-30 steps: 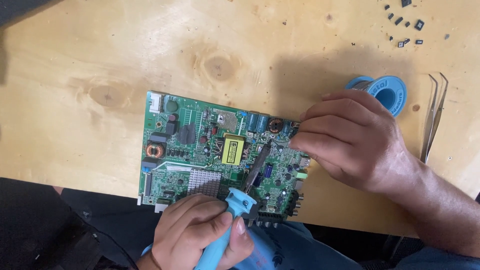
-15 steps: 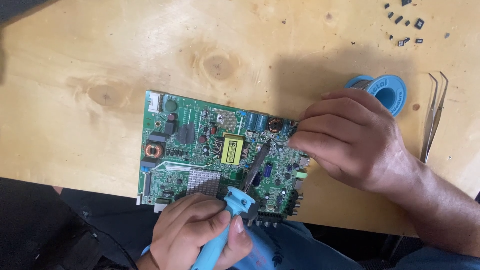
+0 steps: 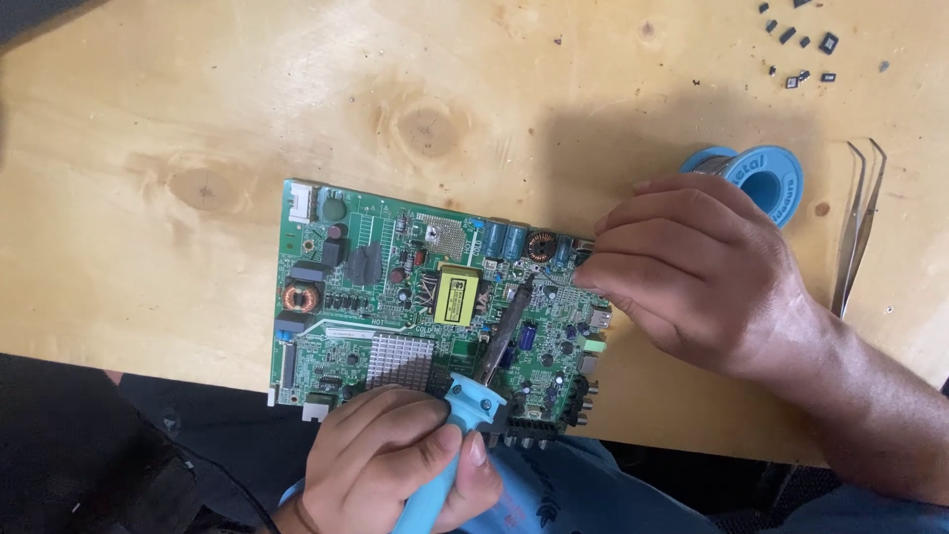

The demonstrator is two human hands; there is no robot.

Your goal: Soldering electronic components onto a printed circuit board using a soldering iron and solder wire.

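A green circuit board (image 3: 376,287) lies on the wooden table near its front edge. My left hand (image 3: 395,465) grips a light-blue soldering iron (image 3: 465,415), whose dark tip reaches up onto the board just right of the yellow transformer (image 3: 458,294). My right hand (image 3: 702,277) rests on the board's right end, fingers curled and pinched together at the top right corner by the copper coil (image 3: 541,246). What those fingertips hold is too small to make out.
A blue spool of solder wire (image 3: 766,178) sits just behind my right hand. Metal tweezers (image 3: 858,232) lie at the right. Several small black parts (image 3: 801,44) are scattered at the far right corner. The table edge runs along the front.
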